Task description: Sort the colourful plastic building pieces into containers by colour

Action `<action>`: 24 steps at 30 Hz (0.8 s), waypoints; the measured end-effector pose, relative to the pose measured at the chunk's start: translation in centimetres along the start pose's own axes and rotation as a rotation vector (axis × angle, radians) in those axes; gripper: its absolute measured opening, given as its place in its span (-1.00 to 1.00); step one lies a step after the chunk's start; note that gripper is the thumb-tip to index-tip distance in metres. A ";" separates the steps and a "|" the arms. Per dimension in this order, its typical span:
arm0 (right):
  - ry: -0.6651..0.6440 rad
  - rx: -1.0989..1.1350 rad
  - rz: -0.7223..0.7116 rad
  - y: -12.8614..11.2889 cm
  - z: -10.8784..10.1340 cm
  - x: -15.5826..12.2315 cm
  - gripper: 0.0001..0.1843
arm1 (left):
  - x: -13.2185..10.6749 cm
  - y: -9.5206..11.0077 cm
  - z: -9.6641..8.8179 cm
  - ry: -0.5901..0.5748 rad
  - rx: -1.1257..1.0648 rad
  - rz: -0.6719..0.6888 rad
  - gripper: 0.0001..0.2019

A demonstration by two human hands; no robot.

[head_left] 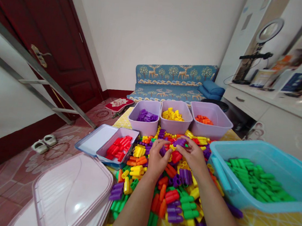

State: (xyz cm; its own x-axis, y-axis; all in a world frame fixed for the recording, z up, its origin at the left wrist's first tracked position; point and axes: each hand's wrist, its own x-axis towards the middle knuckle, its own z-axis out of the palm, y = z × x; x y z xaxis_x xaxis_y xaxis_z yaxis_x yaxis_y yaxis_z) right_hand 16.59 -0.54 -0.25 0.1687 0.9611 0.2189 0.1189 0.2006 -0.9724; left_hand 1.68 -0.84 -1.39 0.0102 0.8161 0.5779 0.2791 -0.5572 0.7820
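My right hand (192, 154) is closed around a purple plastic building block (180, 142), pinched between thumb and fingers over the middle of the pile. Just left of it, my left hand (159, 156) curls its fingers around another purple block (162, 151), partly hidden by the fingers. Under and around both hands spreads a mixed heap of bullet-shaped blocks in red, orange, yellow, green and purple. A purple cluster (185, 176) lies below my right hand, and an orange piece (142, 160) lies left of my left hand.
Lilac bins hold purple (147, 116), yellow (172, 114) and orange blocks (204, 120) behind the heap. Red blocks (119, 147) fill a box at left; green ones (259, 180) lie in a blue tub (216, 170). Stacked clear lids (72, 191) sit front left.
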 end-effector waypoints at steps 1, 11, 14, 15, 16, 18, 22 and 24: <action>0.008 0.004 -0.001 -0.1 0.0 0.0 -0.41 | 0.0 0.0 0.0 -0.006 -0.024 0.011 -0.82; -0.064 0.164 0.023 -0.5 0.8 -0.3 -0.54 | -0.1 -1.7 0.4 0.090 -0.081 -0.111 -0.59; -0.087 0.134 0.018 -0.5 0.9 -0.4 -0.59 | -0.2 -2.9 0.9 0.089 -0.238 -0.220 -0.67; -0.079 0.113 0.016 -0.5 0.9 -0.4 -0.59 | -0.2 -3.2 0.9 0.093 -0.253 -0.237 -0.69; -0.059 0.090 0.017 -0.6 0.9 -0.4 -0.58 | -0.2 -3.3 0.9 0.101 -0.239 -0.242 -0.70; 0.002 0.056 0.022 -0.7 0.8 -0.4 -0.56 | -0.2 -3.4 0.7 0.141 -0.141 -0.218 -0.71; 0.115 0.017 0.022 -0.6 0.1 -0.1 -0.52 | -0.1 -2.5 0.2 0.161 0.135 -0.151 -0.77; 0.142 -0.022 0.013 -0.1 -0.4 0.1 -0.52 | -0.2 -1.9 0.1 0.074 0.217 -0.150 -0.80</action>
State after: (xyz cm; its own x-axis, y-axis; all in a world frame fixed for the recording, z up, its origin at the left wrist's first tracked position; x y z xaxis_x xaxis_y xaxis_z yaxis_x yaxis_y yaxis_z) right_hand 16.99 -0.49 -0.12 0.3072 0.9267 0.2167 0.1369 0.1823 -0.9737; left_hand 1.29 0.02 -3.03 -0.1150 0.8691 0.4811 0.4714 -0.3786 0.7966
